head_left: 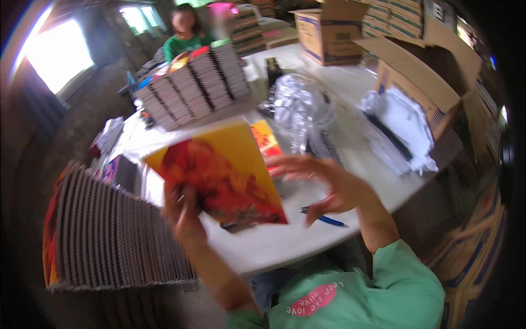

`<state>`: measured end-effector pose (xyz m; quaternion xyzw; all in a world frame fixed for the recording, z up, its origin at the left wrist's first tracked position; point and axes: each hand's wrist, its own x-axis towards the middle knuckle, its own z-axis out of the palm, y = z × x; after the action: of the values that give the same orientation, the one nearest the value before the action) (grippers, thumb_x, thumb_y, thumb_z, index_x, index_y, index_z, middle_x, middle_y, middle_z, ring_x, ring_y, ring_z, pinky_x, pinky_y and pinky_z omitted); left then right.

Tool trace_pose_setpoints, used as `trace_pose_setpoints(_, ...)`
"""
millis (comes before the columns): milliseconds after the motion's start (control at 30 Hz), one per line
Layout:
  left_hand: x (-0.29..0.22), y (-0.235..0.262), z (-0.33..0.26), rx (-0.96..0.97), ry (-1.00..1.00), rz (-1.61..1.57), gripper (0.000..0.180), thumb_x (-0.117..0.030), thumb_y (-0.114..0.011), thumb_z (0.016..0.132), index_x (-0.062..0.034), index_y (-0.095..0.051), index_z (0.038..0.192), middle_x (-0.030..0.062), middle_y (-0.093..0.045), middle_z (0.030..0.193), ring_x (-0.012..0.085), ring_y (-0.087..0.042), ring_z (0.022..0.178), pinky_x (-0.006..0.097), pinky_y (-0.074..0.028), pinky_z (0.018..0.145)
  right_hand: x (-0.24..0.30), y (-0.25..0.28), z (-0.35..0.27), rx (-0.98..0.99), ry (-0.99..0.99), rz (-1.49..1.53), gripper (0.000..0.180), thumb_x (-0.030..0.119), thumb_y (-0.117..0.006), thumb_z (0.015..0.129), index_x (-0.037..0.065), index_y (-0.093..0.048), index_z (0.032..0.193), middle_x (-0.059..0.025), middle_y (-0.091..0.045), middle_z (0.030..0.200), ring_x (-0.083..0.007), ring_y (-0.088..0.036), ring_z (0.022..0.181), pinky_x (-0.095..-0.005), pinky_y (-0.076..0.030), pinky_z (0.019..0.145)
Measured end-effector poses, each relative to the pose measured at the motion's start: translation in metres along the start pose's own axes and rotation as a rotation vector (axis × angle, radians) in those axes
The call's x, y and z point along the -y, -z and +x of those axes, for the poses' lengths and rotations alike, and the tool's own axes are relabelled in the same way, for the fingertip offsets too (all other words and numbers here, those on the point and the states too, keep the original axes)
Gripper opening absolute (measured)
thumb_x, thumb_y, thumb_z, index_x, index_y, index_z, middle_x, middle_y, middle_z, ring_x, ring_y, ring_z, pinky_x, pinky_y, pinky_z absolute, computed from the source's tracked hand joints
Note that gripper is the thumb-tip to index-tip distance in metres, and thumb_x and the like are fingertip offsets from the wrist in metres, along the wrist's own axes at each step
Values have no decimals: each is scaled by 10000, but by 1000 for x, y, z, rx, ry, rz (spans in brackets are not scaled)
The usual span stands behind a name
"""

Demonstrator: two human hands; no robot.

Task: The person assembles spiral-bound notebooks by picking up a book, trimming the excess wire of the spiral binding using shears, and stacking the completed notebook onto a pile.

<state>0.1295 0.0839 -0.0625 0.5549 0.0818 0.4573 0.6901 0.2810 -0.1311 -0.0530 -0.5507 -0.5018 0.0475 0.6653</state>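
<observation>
My left hand grips the lower left edge of a notebook with a yellow and red cover, held tilted above the white table. To the right of it, my right hand is raised with fingers spread and nothing in them; its fingertips are close to the notebook's right edge. Below that hand lies a blue-handled tool, its head partly hidden by my thumb. Behind the raised notebook, a second yellow and red cover shows in part.
A long row of spiral-bound notebooks stands at my left. Tall notebook stacks rise across the table, with a person in green behind. Crumpled clear plastic lies mid-table. Open cardboard boxes and white wrapping occupy the right.
</observation>
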Motion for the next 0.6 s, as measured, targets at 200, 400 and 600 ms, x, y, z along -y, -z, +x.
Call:
trace_pose_setpoints(200,-48,-14,-72,654,-416,1233,177,-17,-665,677,-47,-597,837,73,-609,781,214,-569,707,346,-386,739,-78,240,-80,-497,-525,-1303,401,13,-550,737,55,-576,1135,-182,-608,1101,-313,-573,1065,-353,-452,912)
trace_pose_setpoints(400,17,-4,-101,733,-500,1518,179,-122,-633,741,-94,-578,909,38,-516,762,213,-523,765,398,-313,835,-180,303,-124,-413,-708,-1483,380,220,-644,783,91,-571,1133,-180,-610,1074,-380,-568,1028,-443,-451,882)
trace_pose_setpoints(600,18,6,-104,561,-664,1554,280,-389,-685,731,-161,-584,860,-3,-474,743,151,-495,766,443,-252,890,-105,294,-59,-367,-811,-1497,292,227,-570,861,38,-581,1084,-229,-615,1006,-411,-585,940,-478,-453,813)
